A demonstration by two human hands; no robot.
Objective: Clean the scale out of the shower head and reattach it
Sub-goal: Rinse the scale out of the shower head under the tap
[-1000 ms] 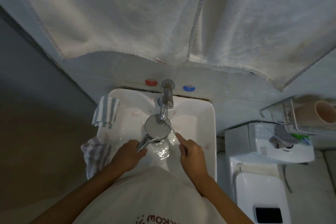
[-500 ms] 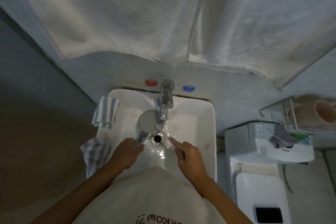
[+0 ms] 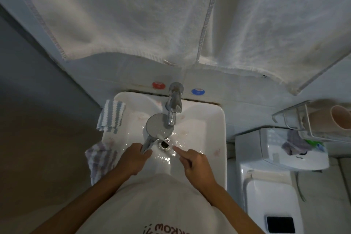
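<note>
The chrome shower head [image 3: 156,126] lies face up over the white basin [image 3: 212,119], its round grey face just left of the tap spout [image 3: 173,109]. My left hand [image 3: 133,158] grips its handle near the basin's front. My right hand [image 3: 196,166] has the index finger stretched out along a thin white brush [image 3: 163,138]. The brush's tip rests on the lower edge of the shower head's face, above the open drain [image 3: 164,144]. Water glistens on the basin floor.
Two striped cloths hang over the basin's left rim [image 3: 112,118] [image 3: 101,159]. Red [image 3: 158,85] and blue [image 3: 198,91] knobs sit on the wall behind the tap. Large white towels [image 3: 171,15] hang overhead. A toilet [image 3: 269,186] and a wire rack with a cup [image 3: 338,118] stand at the right.
The shower head has shifted left, out from over the drain, which now shows. My right hand followed it left and lower, with the brush at the face's lower edge.
</note>
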